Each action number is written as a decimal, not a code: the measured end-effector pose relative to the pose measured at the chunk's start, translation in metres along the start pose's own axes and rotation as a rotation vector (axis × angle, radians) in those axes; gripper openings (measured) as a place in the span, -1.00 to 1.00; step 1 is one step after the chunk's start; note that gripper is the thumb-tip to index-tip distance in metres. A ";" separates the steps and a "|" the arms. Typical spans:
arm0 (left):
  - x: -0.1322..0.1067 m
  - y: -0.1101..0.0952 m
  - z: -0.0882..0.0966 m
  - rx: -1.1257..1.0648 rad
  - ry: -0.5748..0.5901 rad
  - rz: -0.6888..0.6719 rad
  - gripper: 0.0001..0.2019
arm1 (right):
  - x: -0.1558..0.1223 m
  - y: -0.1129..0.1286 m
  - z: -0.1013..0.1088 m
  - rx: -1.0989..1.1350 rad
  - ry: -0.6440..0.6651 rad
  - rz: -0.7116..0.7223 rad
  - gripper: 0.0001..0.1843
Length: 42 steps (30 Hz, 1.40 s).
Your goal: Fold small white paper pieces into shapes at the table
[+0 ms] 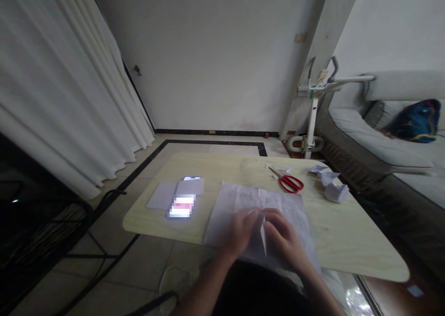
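Observation:
My left hand and my right hand are side by side at the near edge of a pale wooden table. Both are closed in a pinch on a small folded white paper whose crease stands upright between them. Under the hands lies a larger printed sheet. The fingertips are partly hidden by the paper.
A lit phone lies on white cards at the table's left. Red-handled scissors and crumpled paper pieces lie at the far right. White curtains hang left; a sofa with a blue bag stands right.

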<state>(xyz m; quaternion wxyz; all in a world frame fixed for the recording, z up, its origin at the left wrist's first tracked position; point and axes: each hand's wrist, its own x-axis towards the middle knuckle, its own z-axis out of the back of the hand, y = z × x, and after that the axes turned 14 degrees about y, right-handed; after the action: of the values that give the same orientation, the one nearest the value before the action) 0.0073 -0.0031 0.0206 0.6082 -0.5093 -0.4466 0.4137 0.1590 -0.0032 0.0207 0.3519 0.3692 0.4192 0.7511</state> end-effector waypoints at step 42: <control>-0.001 0.008 0.001 0.040 0.004 0.071 -0.77 | -0.001 0.003 -0.005 0.063 -0.219 -0.242 -0.71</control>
<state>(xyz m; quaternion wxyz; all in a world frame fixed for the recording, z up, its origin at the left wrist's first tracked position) 0.0059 -0.0028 0.0128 0.6043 -0.5134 -0.4184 0.4428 0.1549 -0.0075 0.0214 0.4718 0.4064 0.4431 0.6449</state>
